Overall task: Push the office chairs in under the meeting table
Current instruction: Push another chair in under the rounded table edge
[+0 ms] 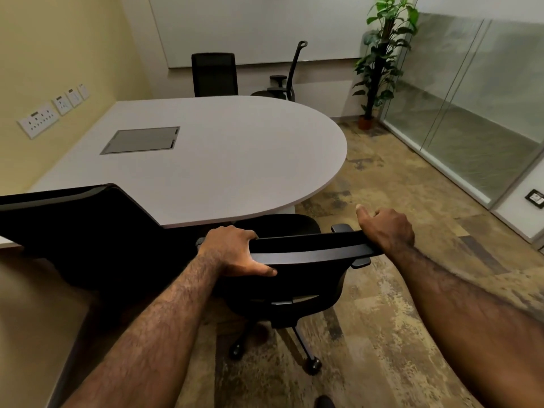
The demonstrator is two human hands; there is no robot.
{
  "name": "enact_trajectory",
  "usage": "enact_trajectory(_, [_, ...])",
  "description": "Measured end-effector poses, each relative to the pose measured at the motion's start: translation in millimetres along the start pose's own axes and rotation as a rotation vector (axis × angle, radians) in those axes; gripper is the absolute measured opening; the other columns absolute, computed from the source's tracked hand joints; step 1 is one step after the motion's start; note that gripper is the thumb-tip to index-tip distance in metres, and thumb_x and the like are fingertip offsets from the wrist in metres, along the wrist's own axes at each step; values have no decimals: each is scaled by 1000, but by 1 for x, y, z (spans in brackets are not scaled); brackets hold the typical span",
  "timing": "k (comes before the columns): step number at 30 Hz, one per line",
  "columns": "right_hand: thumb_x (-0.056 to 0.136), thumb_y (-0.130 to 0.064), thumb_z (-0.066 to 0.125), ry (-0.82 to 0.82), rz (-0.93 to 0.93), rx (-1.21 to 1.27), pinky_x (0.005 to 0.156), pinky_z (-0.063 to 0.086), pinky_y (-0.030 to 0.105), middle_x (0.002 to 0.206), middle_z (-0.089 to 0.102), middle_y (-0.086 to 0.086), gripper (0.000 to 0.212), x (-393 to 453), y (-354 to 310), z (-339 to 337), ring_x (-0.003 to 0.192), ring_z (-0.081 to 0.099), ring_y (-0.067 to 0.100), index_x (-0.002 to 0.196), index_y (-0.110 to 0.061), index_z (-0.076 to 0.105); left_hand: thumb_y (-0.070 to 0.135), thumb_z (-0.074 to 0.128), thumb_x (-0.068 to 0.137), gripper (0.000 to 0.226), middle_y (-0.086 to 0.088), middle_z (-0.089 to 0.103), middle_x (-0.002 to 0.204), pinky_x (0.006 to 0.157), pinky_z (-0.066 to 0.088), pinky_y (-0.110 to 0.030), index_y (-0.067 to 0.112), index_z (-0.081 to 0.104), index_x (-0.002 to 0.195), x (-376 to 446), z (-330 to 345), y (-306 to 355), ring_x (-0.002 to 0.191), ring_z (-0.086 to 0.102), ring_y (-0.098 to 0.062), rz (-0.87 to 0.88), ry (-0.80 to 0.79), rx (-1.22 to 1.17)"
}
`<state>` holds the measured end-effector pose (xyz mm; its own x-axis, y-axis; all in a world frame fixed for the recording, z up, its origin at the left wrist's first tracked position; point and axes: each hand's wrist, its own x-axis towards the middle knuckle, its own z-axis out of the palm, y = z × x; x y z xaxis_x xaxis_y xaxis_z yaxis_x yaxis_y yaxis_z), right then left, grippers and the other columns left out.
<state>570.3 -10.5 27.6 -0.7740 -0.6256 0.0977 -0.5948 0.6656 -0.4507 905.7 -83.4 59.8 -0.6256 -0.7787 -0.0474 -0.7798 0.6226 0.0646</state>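
Observation:
A black office chair point(297, 278) stands at the near edge of the grey meeting table point(235, 160), its seat partly under the tabletop. My left hand point(235, 251) grips the left end of its backrest top and my right hand point(385, 228) grips the right end. To its left a second black chair point(73, 231) stands close against the table, only its backrest showing. On the far side, one black chair point(214, 74) sits at the table edge, and another chair point(284, 81) is turned sideways, slightly away from the table.
A metal cable hatch point(141, 140) is set into the tabletop. Wall sockets point(38, 120) line the yellow wall on the left. A potted plant point(379, 60) stands in the far right corner beside a frosted glass partition point(471, 107). Patterned carpet point(397, 319) covers the floor.

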Motion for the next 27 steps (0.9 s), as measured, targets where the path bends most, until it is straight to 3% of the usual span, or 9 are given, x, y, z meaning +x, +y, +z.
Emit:
enact_trajectory(4, [80, -78, 36, -41, -63, -6, 69, 48, 34, 95, 70, 14, 75, 35, -19, 12, 86, 65, 34, 94, -13, 71, 109, 34, 37, 125, 14, 68, 123, 92, 49, -34, 34, 56, 135, 28, 1, -7, 111, 63, -14, -56, 11, -5])
enact_trajectory(12, [80, -77, 36, -123, -191, 17, 66, 43, 34, 84, 65, 7, 63, 78, -56, 34, 77, 57, 30, 72, -17, 55, 106, 43, 40, 120, 11, 67, 125, 94, 48, -34, 31, 59, 132, 66, -3, -30, 113, 63, -17, -131, 29, -31])
enact_trajectory(17, [77, -85, 27, -201, -260, -80, 73, 46, 37, 96, 66, 7, 68, 107, -66, 35, 90, 62, 32, 89, -25, 57, 107, 42, 39, 119, 12, 70, 118, 90, 52, -35, 30, 64, 127, 92, -8, -26, 107, 65, -15, -133, 67, -67])
enact_trajectory(19, [77, -85, 23, -238, -335, -111, 73, 45, 36, 99, 69, 4, 70, 111, -62, 37, 92, 60, 29, 87, -29, 64, 107, 42, 39, 119, 12, 70, 119, 92, 53, -35, 30, 64, 127, 99, -7, -23, 108, 65, -15, -137, 59, -68])
enact_trajectory(22, [87, -75, 24, -190, -596, -169, 95, 41, 42, 124, 68, -6, 70, 109, -50, 40, 125, 52, 23, 102, -30, 75, 106, 43, 42, 116, 12, 71, 116, 91, 54, -34, 29, 66, 125, 107, -5, -17, 105, 66, -14, -134, 87, -71])
enact_trajectory(27, [83, -70, 25, -195, -606, -228, 82, 43, 36, 108, 69, 0, 66, 124, -45, 32, 108, 57, 22, 103, -30, 73, 102, 45, 47, 106, 13, 75, 98, 80, 54, -30, 28, 71, 119, 124, -7, -7, 90, 69, -13, -101, 165, -22])
